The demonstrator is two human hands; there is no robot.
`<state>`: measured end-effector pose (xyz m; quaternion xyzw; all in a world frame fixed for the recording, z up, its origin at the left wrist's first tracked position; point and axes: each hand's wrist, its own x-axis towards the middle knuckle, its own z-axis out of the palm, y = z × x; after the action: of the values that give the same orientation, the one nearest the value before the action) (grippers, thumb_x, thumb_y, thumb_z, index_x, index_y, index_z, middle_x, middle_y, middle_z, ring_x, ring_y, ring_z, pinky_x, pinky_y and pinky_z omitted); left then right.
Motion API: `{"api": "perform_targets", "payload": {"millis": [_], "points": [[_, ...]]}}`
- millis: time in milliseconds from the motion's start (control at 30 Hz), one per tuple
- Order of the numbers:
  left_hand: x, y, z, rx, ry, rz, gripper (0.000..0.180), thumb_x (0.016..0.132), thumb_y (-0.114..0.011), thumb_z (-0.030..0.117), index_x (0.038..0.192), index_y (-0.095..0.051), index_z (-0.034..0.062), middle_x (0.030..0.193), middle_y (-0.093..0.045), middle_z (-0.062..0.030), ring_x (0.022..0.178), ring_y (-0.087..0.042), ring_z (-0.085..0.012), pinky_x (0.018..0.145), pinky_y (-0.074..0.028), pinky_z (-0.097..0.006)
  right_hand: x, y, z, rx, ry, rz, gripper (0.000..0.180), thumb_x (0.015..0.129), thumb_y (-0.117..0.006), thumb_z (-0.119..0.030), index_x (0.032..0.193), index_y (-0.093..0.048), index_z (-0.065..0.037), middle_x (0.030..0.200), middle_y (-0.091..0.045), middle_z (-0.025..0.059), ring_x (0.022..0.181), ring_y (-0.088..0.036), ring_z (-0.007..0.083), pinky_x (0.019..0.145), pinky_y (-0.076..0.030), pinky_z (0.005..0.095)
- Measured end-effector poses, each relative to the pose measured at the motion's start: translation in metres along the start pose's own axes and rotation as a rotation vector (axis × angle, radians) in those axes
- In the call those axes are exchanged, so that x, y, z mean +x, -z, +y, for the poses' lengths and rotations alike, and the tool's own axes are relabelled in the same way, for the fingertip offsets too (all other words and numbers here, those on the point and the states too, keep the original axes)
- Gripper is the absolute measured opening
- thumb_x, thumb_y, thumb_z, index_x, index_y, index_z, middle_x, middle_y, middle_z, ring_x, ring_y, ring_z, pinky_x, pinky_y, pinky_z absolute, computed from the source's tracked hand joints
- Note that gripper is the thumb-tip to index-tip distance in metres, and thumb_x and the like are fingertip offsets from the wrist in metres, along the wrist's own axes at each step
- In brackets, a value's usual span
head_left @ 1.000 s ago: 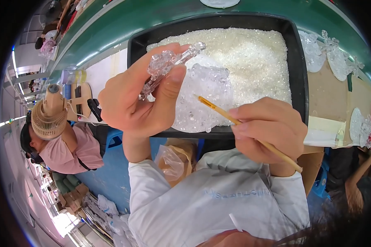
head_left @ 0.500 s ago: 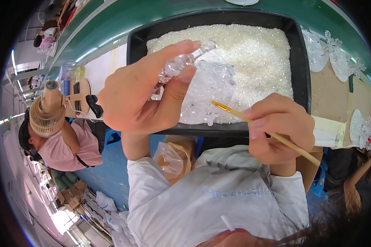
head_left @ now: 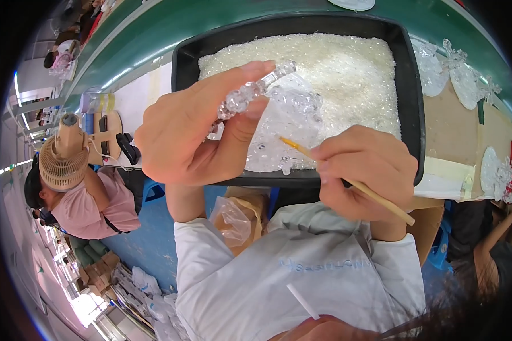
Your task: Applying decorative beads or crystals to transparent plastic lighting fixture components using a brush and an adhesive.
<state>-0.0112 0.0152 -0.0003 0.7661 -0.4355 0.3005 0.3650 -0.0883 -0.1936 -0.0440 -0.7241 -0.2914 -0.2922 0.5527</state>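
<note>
Clear plastic piece: a knobbly, see-through ornament stem (head_left: 250, 91) sits pinched in the left hand (head_left: 196, 133), raised over the near-left part of the black tray (head_left: 411, 96).
Left hand fingers: thumb and forefinger closed on the stem, the other fingers curled behind it.
Right hand: the right hand (head_left: 367, 170) is clenched round a thin wooden stick (head_left: 347, 182), its yellowish tip pointing toward the clear piece — tip and piece near each other, and I cannot tell whether they touch.
How it will handle: light and stiff by the look of it, smooth enough to slip, and thin enough at the bumps that it may snap if bent — best held at the lower end, as it is now, leaving the upper end free.
Black tray: deep, dark-walled, filled nearly edge to edge with a bed of small clear granules (head_left: 347, 68); a heap of bigger transparent shapes (head_left: 290, 131) lies on them at the near side.
Beside the tray: flat clear snowflake-like ornaments (head_left: 466, 85) lie on the brown bench top to the right.
Under the bench: a crumpled clear bag (head_left: 233, 219) in a brown box.
Nearby: another person in a pink top (head_left: 91, 204) sits to the left, by a small beige fan (head_left: 62, 162).
</note>
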Motion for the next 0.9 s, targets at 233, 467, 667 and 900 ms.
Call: {"api": "perform_targets", "payload": {"millis": [233, 467, 667, 900], "points": [[-0.003, -0.004, 0.0, -0.044, 0.174, 0.14, 0.025, 0.079, -0.078, -0.001, 0.104, -0.075, -0.0009, 0.079, -0.075, -0.0059, 0.052, -0.051, -0.002, 0.049, -0.04, -0.015, -0.002, 0.003, -0.003, -0.065, -0.034, 0.033, 0.014, 0.07, -0.065, 0.006, 0.081, -0.062, -0.003, 0.078, -0.069, 0.0145, 0.057, -0.063, 0.0195, 0.05, -0.05, 0.0265], [-0.005, -0.007, -0.006, -0.066, 0.38, 0.29, 0.021, 0.084, -0.076, 0.003, 0.104, -0.074, -0.0032, 0.082, -0.075, -0.0055, 0.064, -0.057, -0.0017, 0.06, -0.045, -0.016, -0.017, 0.014, -0.001, 0.213, 0.114, 0.189, 0.02, 0.062, -0.068, 0.002, 0.081, -0.066, -0.003, 0.076, -0.069, 0.0139, 0.056, -0.065, 0.0212, 0.046, -0.049, 0.0287], [0.0, -0.012, -0.007, -0.074, 0.472, 0.308, 0.022, 0.084, -0.076, 0.003, 0.105, -0.075, -0.0021, 0.083, -0.074, -0.005, 0.068, -0.058, -0.0013, 0.063, -0.046, -0.016, -0.003, 0.004, 0.002, 0.088, 0.188, -0.011, 0.019, 0.069, -0.069, 0.002, 0.086, -0.064, -0.006, 0.078, -0.07, 0.0152, 0.059, -0.067, 0.022, 0.045, -0.049, 0.0283], [0.01, -0.013, -0.011, -0.09, 0.506, 0.3, 0.023, 0.087, -0.075, 0.005, 0.108, -0.072, -0.0021, 0.093, -0.075, -0.0058, 0.079, -0.063, -0.0045, 0.069, -0.05, -0.019, -0.007, 0.026, -0.009, 0.03, 0.157, 0.108, 0.014, 0.076, -0.068, 0.001, 0.089, -0.062, -0.001, 0.076, -0.068, 0.0176, 0.06, -0.066, 0.0238, 0.051, -0.053, 0.0303]]}}
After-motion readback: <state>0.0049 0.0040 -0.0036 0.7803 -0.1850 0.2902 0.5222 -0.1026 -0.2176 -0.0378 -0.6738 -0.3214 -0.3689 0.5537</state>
